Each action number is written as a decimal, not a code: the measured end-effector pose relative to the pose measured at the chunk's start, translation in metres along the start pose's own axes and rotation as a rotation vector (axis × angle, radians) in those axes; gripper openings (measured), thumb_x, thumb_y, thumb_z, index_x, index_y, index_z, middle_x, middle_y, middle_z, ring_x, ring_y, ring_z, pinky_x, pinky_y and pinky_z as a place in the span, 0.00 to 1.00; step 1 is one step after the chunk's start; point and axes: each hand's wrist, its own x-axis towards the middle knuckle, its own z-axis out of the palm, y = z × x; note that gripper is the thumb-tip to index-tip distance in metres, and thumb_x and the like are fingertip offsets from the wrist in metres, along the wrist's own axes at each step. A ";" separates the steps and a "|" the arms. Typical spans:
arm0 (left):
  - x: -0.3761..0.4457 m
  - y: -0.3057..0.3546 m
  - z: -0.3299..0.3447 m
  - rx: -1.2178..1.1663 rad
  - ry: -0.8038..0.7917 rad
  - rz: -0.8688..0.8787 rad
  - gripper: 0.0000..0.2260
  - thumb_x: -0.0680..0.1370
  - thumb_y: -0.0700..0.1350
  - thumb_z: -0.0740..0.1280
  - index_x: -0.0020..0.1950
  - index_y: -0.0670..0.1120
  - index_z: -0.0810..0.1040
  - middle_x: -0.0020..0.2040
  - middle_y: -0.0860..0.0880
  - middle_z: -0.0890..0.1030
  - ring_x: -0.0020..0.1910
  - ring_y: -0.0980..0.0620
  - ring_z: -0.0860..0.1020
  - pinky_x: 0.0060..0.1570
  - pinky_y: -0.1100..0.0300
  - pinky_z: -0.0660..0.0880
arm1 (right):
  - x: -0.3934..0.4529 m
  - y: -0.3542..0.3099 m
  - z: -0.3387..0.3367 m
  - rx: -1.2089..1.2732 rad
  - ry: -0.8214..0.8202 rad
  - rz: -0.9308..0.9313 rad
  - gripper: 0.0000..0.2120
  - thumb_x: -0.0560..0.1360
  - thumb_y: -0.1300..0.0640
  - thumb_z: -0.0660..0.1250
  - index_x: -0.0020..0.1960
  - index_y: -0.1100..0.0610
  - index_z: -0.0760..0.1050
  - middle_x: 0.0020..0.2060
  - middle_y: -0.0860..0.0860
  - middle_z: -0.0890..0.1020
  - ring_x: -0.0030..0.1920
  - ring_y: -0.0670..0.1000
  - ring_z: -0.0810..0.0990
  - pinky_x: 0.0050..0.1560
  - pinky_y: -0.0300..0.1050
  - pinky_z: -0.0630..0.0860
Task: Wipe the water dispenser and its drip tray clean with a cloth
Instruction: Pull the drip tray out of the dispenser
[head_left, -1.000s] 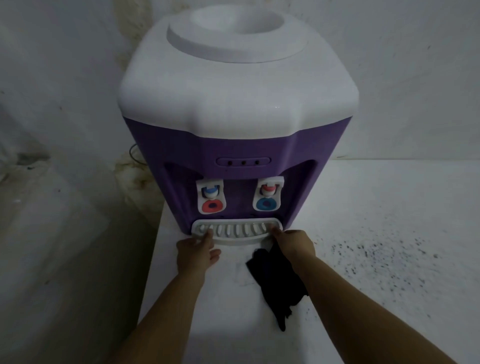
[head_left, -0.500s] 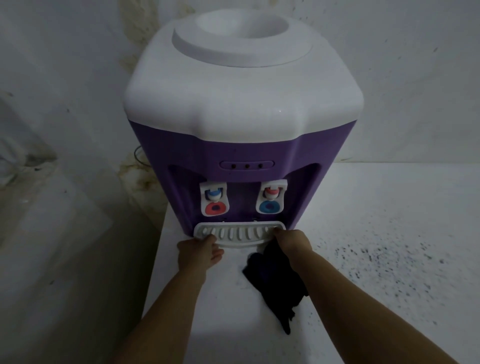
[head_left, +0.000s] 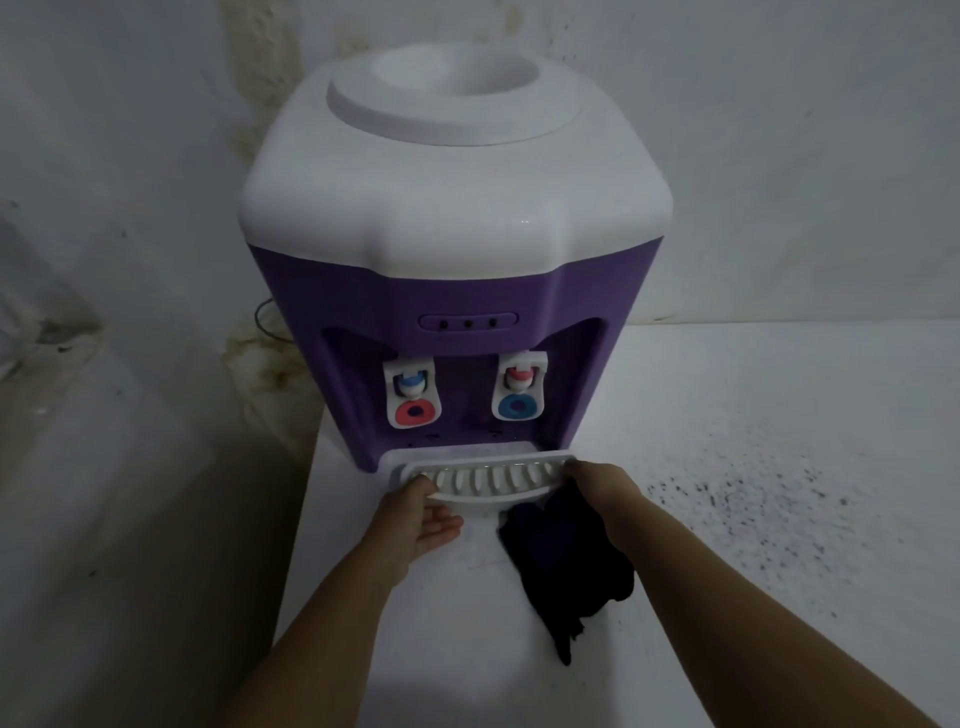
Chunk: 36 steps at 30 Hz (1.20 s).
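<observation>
The water dispenser (head_left: 452, 312) has a purple body and a white top and stands on a white counter (head_left: 753, 415). Two taps show in its recess. Its white slotted drip tray (head_left: 488, 478) sticks out at the base. My left hand (head_left: 415, 519) grips the tray's left end, thumb on top and fingers underneath. My right hand (head_left: 597, 483) grips the tray's right end. A dark cloth (head_left: 566, 561) is bunched under that hand and trails toward me on the counter.
Dark specks (head_left: 753, 499) are scattered over the counter to the right of the dispenser. The counter's left edge (head_left: 306, 519) runs just beside my left arm, with a drop to a dim lower surface. A stained wall stands close behind the dispenser.
The drip tray has come a little way out of the dispenser toward me. My left fingers have slipped under its front edge. The cloth stays under my right hand.
</observation>
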 end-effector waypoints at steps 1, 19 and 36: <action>-0.003 -0.002 0.005 0.008 -0.011 0.006 0.09 0.80 0.42 0.58 0.45 0.39 0.74 0.39 0.40 0.75 0.39 0.44 0.78 0.39 0.55 0.78 | -0.002 0.003 -0.006 0.017 0.004 0.005 0.16 0.76 0.52 0.64 0.52 0.65 0.78 0.43 0.58 0.82 0.42 0.56 0.80 0.38 0.44 0.75; -0.034 -0.049 0.164 0.098 -0.079 -0.022 0.11 0.81 0.41 0.54 0.42 0.39 0.72 0.33 0.42 0.71 0.33 0.46 0.74 0.30 0.57 0.78 | 0.017 0.070 -0.196 0.246 0.265 0.045 0.06 0.70 0.62 0.66 0.40 0.65 0.72 0.36 0.58 0.75 0.34 0.55 0.73 0.35 0.43 0.68; -0.024 -0.091 0.269 0.145 0.223 0.067 0.12 0.80 0.43 0.62 0.59 0.42 0.62 0.38 0.39 0.78 0.31 0.45 0.77 0.25 0.54 0.80 | 0.069 0.108 -0.277 0.125 0.224 -0.188 0.11 0.71 0.56 0.70 0.51 0.56 0.73 0.44 0.51 0.79 0.42 0.49 0.78 0.39 0.43 0.76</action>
